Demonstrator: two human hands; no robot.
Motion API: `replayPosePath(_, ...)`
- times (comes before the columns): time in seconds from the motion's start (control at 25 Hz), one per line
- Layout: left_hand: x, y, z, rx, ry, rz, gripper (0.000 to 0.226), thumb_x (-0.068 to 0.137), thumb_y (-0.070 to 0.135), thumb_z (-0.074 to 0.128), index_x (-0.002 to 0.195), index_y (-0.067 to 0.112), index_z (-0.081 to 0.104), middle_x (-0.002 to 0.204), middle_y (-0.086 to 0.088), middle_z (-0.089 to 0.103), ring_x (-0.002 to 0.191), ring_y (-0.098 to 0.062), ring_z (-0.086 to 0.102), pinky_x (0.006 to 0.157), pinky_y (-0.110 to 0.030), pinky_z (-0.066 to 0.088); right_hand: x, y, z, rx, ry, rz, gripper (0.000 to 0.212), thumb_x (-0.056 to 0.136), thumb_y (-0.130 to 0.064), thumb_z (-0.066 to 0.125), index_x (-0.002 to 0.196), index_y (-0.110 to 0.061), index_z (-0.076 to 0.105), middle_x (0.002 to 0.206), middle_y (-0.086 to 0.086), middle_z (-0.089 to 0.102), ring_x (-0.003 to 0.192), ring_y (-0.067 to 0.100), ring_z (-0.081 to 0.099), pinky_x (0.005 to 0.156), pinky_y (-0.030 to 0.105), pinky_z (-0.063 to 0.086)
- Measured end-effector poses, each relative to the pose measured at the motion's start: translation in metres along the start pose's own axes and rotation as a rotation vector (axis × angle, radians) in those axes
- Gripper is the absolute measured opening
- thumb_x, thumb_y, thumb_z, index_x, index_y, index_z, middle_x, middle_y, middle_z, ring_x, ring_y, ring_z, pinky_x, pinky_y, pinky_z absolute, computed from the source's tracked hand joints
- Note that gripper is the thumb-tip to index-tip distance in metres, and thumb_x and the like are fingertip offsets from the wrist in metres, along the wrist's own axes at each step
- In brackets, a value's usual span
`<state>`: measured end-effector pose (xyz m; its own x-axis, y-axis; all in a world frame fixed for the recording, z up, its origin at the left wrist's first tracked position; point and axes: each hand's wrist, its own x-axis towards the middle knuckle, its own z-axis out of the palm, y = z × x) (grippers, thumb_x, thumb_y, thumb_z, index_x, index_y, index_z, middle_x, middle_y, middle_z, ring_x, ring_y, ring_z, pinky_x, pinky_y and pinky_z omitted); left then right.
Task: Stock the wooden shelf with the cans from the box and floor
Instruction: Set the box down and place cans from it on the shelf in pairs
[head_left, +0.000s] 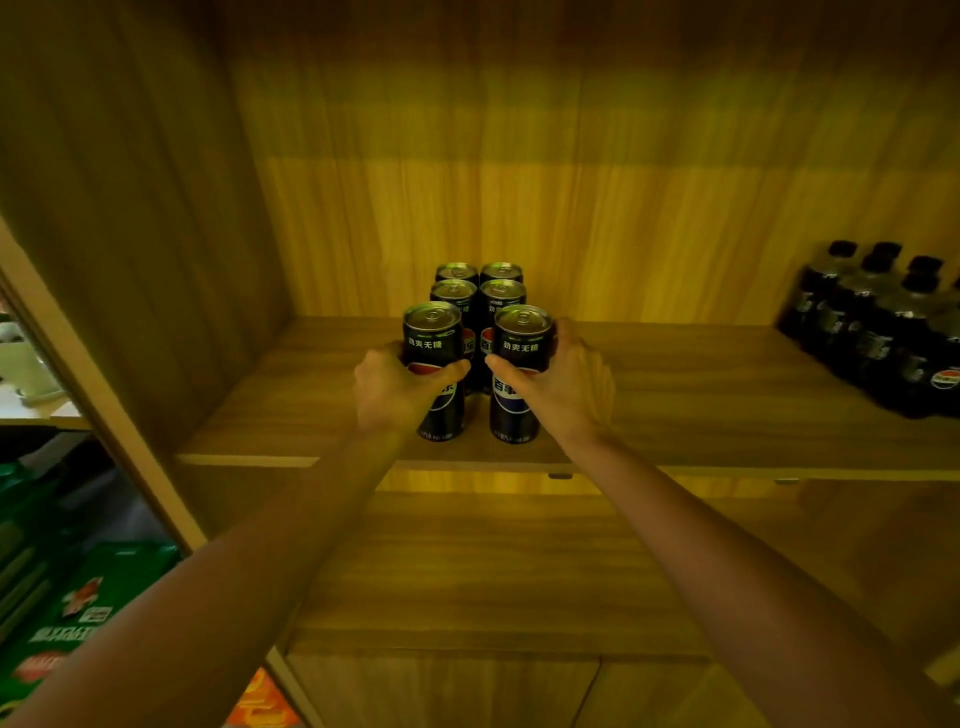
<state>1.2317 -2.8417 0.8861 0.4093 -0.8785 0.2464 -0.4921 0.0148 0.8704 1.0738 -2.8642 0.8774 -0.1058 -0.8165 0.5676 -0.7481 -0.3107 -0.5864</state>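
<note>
Several black cola cans stand in two columns on the wooden shelf board (675, 410). My left hand (392, 389) is wrapped around the front left can (434, 338). My right hand (561, 387) grips the front right can (522, 343). Both front cans are upright near the shelf's front edge, their bases at the board. Behind them stand the middle pair (478, 299) and the back pair (479, 272), mostly hidden by the front cans.
A shrink-wrapped pack of dark cola bottles (883, 327) sits at the shelf's right end. A second wooden board (493, 571) lies below. Left of the shelf's side panel (130, 260) are green cartons (78, 613) and an orange package (262, 701).
</note>
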Motion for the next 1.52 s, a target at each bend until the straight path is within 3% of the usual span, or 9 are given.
replayPosePath(0.16,0.017,-0.006,0.014,0.005,0.004,0.025,0.057,0.063,0.037,0.08,0.109,0.007,0.065,0.109,-0.013,0.07,0.099,-0.023,0.066,0.079,-0.036,0.055,0.013,0.003,0.018,-0.012,0.032,0.005,0.074,0.062,-0.069,0.062,0.107,-0.011,0.055,0.102,0.01,0.07,0.088,0.027,0.068,0.062,0.036,0.056)
replayPosePath(0.36,0.024,-0.011,0.023,0.012,-0.021,0.049,0.059,0.062,0.036,0.081,0.11,0.006,0.064,0.109,-0.014,0.07,0.099,-0.024,0.066,0.07,-0.027,0.048,0.015,0.008,0.033,-0.027,0.05,0.034,0.074,0.062,-0.071,0.06,0.108,-0.013,0.055,0.098,0.009,0.072,0.084,0.026,0.069,0.058,0.033,0.054)
replayPosePath(0.56,0.028,-0.017,0.028,0.016,-0.038,0.08,0.064,0.059,0.04,0.081,0.111,0.006,0.063,0.109,-0.013,0.07,0.098,-0.024,0.067,0.077,-0.034,0.055,0.019,0.014,0.04,0.062,0.009,0.013,0.071,0.067,-0.062,0.064,0.115,-0.011,0.053,0.106,0.009,0.07,0.09,0.024,0.069,0.066,0.035,0.057)
replayPosePath(0.72,0.031,-0.022,0.03,0.006,-0.025,0.134,0.066,0.059,0.043,0.08,0.111,0.006,0.062,0.108,-0.013,0.07,0.096,-0.024,0.067,0.073,-0.032,0.054,0.021,0.014,0.042,0.102,-0.034,0.036,0.071,0.068,-0.057,0.066,0.118,-0.009,0.05,0.112,0.01,0.068,0.097,0.023,0.067,0.074,0.038,0.058)
replayPosePath(0.88,0.035,-0.043,0.033,-0.161,-0.272,0.032,0.089,0.062,0.033,0.081,0.134,0.013,0.034,0.137,-0.009,0.05,0.123,-0.024,0.05,0.091,-0.029,0.042,0.005,0.024,0.043,0.221,-0.206,0.136,0.08,0.071,-0.055,0.065,0.132,-0.013,0.035,0.129,0.006,0.058,0.113,0.022,0.059,0.082,0.028,0.049)
replayPosePath(1.0,0.038,-0.073,0.033,0.211,-0.36,0.0,0.101,0.063,0.053,0.073,0.142,0.017,0.022,0.148,-0.01,0.035,0.135,-0.028,0.034,0.108,-0.043,0.033,-0.016,0.042,0.054,0.021,-0.386,0.184,0.08,0.072,-0.062,0.059,0.132,-0.014,0.037,0.133,0.008,0.053,0.119,0.025,0.053,0.088,0.033,0.047)
replayPosePath(1.12,0.038,-0.086,0.036,0.515,-0.363,0.143,0.09,0.072,0.066,0.054,0.141,0.017,0.025,0.149,-0.009,0.033,0.138,-0.026,0.028,0.114,-0.049,0.02,-0.02,0.05,0.062,-0.169,-0.392,0.125,0.068,0.077,-0.06,0.054,0.122,-0.009,0.048,0.125,0.012,0.059,0.116,0.026,0.053,0.088,0.036,0.049)
replayPosePath(1.28,0.033,-0.087,0.04,0.596,-0.401,0.219,0.079,0.081,0.063,0.041,0.143,0.018,0.021,0.153,-0.007,0.026,0.142,-0.023,0.018,0.115,-0.056,0.006,-0.022,0.048,0.068,-0.264,-0.335,0.096,0.063,0.08,-0.057,0.052,0.116,-0.006,0.051,0.119,0.014,0.061,0.116,0.028,0.052,0.086,0.038,0.047)
replayPosePath(1.52,0.036,-0.089,0.042,0.631,-0.405,0.213,0.08,0.082,0.065,0.036,0.144,0.016,0.018,0.154,-0.007,0.024,0.143,-0.022,0.015,0.115,-0.057,0.006,-0.021,0.047,0.07,-0.297,-0.291,0.101,0.063,0.078,-0.059,0.053,0.111,-0.006,0.054,0.115,0.015,0.064,0.113,0.03,0.054,0.087,0.041,0.047)
